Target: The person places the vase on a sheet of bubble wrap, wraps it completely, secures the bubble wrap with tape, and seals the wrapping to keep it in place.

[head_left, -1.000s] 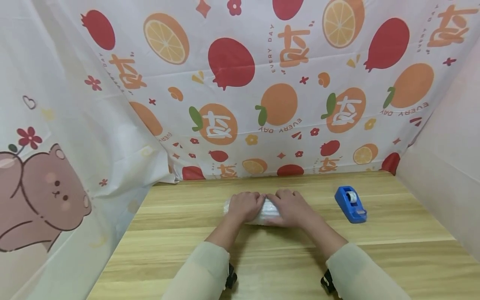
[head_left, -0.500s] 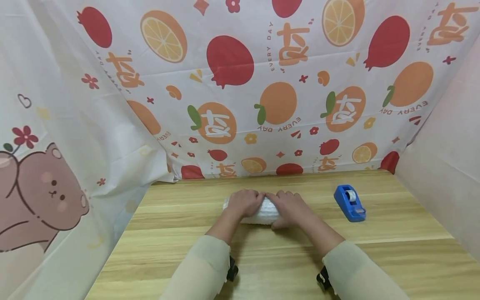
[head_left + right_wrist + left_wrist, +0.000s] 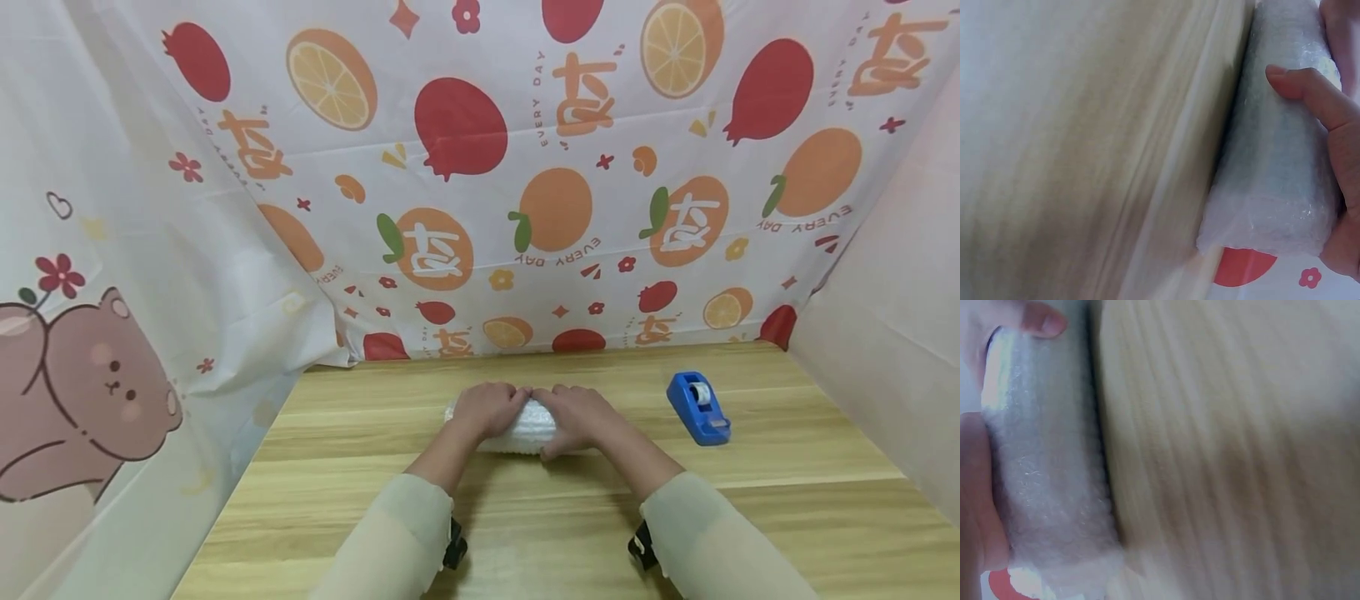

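A roll wrapped in clear bubble wrap (image 3: pixel 528 429) lies crosswise near the back of the wooden table; what is inside, if anything, cannot be made out. Over its left part rests my left hand (image 3: pixel 487 412), fingers bent down its far side. My right hand (image 3: pixel 577 421) grips the right part, the thumb on the near side and the fingers over the top. On top of the roll the two hands nearly meet. The right wrist view shows the right thumb (image 3: pixel 1294 81) pressed on the bubble wrap (image 3: pixel 1272 169). In the left wrist view, the left hand (image 3: pixel 979 500) lies along the roll's far side.
To the right on the table (image 3: pixel 525 525) stands a blue tape dispenser (image 3: pixel 700 408) with a roll of tape in it. A fruit-print curtain (image 3: pixel 555 208) hangs behind the table's back edge. Pale sheets hang at the left and right sides.
My right thumb has shifted slightly on the roll's near side, baring more of the bubble wrap. Both hands stay at about the same place, and the dispenser has not moved.
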{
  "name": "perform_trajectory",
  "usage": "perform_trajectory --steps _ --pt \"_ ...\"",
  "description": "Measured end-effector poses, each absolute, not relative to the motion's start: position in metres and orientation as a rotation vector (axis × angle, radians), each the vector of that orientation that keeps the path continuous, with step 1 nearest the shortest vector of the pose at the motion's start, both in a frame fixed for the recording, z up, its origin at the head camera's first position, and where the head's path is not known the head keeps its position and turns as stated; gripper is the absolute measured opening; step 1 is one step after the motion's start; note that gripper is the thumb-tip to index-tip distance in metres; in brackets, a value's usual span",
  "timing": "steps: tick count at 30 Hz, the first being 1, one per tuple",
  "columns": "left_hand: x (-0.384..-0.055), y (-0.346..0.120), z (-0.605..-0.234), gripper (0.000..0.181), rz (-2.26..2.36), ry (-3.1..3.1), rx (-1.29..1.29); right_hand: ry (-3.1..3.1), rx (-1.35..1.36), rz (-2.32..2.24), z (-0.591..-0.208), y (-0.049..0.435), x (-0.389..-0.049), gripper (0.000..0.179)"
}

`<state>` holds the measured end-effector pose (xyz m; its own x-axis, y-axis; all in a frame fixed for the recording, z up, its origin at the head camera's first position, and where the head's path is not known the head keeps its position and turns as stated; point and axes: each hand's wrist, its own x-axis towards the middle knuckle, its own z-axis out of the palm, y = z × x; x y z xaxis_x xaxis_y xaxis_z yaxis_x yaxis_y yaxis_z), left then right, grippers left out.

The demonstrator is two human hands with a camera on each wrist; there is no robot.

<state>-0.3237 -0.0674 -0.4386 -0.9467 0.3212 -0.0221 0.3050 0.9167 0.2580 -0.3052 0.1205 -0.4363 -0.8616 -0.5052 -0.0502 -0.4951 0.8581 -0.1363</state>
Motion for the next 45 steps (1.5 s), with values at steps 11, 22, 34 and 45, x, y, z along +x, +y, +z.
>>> perform_trajectory --steps 11,22,34,45 --pt "-0.305 -0.076 -0.444 0.065 0.109 3.107 0.906 2.825 -0.773 -0.382 -0.433 0.12 -0.32 0.077" --pt "-0.303 -0.08 -0.448 0.098 -0.083 3.131 0.977 2.726 -0.735 -0.505 -0.429 0.125 -0.325 0.072" --pt "-0.304 -0.078 -0.44 0.088 0.106 3.006 0.993 2.553 -0.667 -0.661 -0.425 0.133 -0.324 0.078" --pt "-0.323 -0.075 -0.43 0.091 0.209 2.837 0.82 2.993 -0.791 -0.211 -0.433 0.13 -0.3 0.092"
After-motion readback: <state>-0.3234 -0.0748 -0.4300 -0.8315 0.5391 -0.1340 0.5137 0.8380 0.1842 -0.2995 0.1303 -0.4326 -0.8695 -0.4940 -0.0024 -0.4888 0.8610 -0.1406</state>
